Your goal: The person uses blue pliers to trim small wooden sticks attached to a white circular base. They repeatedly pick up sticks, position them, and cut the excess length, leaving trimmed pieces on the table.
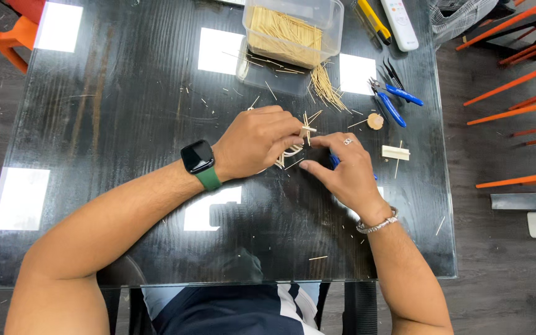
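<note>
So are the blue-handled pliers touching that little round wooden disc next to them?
Apart. In the head view, a strip of dark table shows between the blue-handled pliers and the round wooden disc, just left of the nearer handle.

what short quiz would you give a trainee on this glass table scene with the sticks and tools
1. True or false: the left hand and right hand both touch the small thin wooden stick assembly.
2. Which holds the large pile of thin sticks? A) clear plastic box B) orange chair C) white remote
3. Which wrist wears the black smartwatch with green strap?

Key
1. True
2. A
3. The left; the right wrist wears a silver chain bracelet. Blue-handled pliers lie beyond the right hand on the dark glass table.
</note>
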